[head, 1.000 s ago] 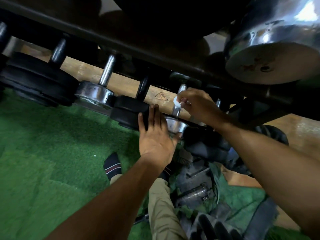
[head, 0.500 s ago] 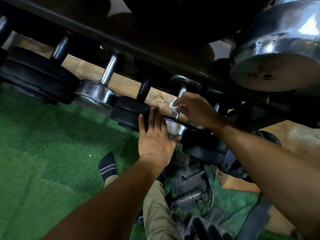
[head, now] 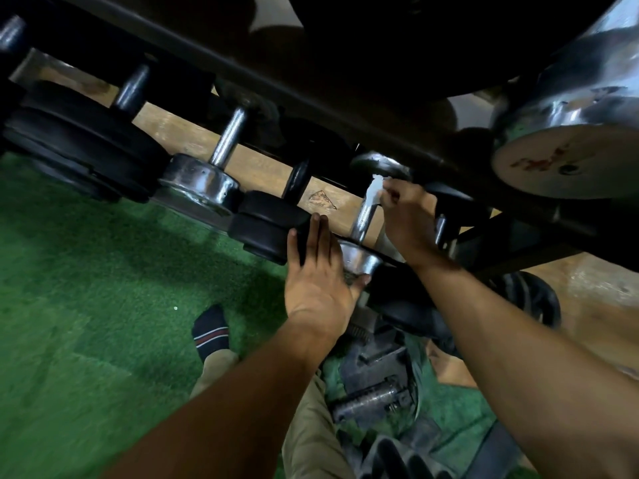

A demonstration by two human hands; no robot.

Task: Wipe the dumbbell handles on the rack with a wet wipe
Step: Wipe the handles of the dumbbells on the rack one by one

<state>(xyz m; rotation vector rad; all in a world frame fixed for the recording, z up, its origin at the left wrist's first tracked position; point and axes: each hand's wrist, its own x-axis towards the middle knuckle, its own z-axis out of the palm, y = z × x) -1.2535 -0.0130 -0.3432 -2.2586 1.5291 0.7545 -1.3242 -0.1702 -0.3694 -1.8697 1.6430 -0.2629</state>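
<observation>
A small chrome dumbbell lies on the lower rack rail; its bright handle (head: 363, 218) runs up from its near chrome head (head: 359, 259). My right hand (head: 406, 216) pinches a white wet wipe (head: 375, 190) against the upper end of that handle, close to the far head (head: 380, 165). My left hand (head: 320, 274) lies flat with straight fingers against the near head and the black dumbbell head (head: 268, 226) beside it, the thumb under the chrome head.
More dumbbells line the rack to the left: a chrome one (head: 202, 181) and large black ones (head: 79, 146). A big chrome dumbbell head (head: 570, 133) hangs on the upper rail (head: 242, 70) at right. Green turf (head: 86, 305), my socked foot (head: 211, 331) and loose weights (head: 377, 392) lie below.
My right hand has slid the wipe up the handle toward the far head. My left hand has stayed on the near head.
</observation>
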